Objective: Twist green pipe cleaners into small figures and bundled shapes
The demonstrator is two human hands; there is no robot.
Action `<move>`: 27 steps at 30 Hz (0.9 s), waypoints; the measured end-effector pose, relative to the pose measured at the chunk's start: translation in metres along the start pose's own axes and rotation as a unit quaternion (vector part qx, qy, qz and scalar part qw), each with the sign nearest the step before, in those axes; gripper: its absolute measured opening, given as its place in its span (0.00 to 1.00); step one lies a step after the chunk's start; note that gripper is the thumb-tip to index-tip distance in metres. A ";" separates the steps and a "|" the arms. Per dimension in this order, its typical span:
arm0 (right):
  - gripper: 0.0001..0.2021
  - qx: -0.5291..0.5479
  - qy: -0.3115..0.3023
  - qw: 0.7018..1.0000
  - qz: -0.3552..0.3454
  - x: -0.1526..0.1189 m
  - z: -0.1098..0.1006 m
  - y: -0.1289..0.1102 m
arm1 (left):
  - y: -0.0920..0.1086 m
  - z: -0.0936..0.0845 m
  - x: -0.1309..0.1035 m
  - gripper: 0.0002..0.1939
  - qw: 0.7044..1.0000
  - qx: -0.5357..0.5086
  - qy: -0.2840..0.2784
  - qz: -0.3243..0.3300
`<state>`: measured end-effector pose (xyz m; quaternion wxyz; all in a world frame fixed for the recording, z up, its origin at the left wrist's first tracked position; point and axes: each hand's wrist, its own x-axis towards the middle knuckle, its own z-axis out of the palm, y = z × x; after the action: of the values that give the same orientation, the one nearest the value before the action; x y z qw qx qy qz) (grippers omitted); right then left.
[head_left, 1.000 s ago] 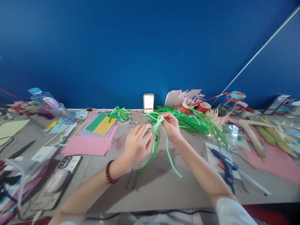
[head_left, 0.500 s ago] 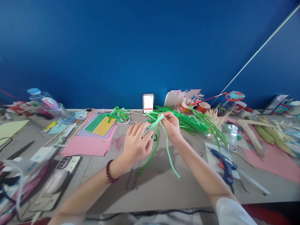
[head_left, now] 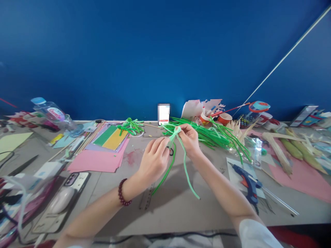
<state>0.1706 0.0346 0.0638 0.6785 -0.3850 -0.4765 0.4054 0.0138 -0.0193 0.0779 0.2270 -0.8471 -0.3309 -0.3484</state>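
Observation:
Pale green pipe cleaners [head_left: 185, 165], looped and crossed at the top, are held up over the middle of the table. My right hand [head_left: 188, 138] pinches the looped part between thumb and fingertips. On the other side my left hand [head_left: 156, 160] is closed on the pale strands just below the loop; its fingertips are partly hidden. One long pale end hangs down between my forearms. A darker green pipe cleaner [head_left: 167, 174] lies below my left hand, near a clear ruler [head_left: 146, 198]. Behind my right hand spreads a pile of green pipe cleaners [head_left: 214, 134].
To the left are pink paper sheets [head_left: 97, 161], a shaped green pipe-cleaner piece [head_left: 131, 126], a phone [head_left: 77, 181] under a mouse [head_left: 62, 199], and a bottle [head_left: 53, 112]. A glue gun [head_left: 247, 181] lies at right. A lit phone [head_left: 163, 113] stands against the blue wall.
My left hand has closed in, its fingers drawn together on the pale strands nearer the loop. My right hand stays almost still.

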 end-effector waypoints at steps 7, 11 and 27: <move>0.13 -0.012 0.007 1.000 -0.004 -0.002 0.001 0.001 | 0.002 -0.007 0.003 0.07 0.999 -0.049 -0.004 0.000; 0.12 -0.005 -0.006 1.000 -0.004 -0.001 0.001 0.001 | -0.002 -0.011 0.004 0.05 0.994 -0.101 -0.032 -0.028; 0.08 -0.189 -0.083 0.948 -0.240 -0.020 0.005 -0.019 | -0.028 0.007 0.006 0.09 0.885 -0.421 -0.051 -0.193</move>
<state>0.1654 0.0099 0.0755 0.6289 -0.3456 -0.6772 0.1630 0.0001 0.0063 0.0817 -0.2396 -0.7991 -0.3215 -0.4479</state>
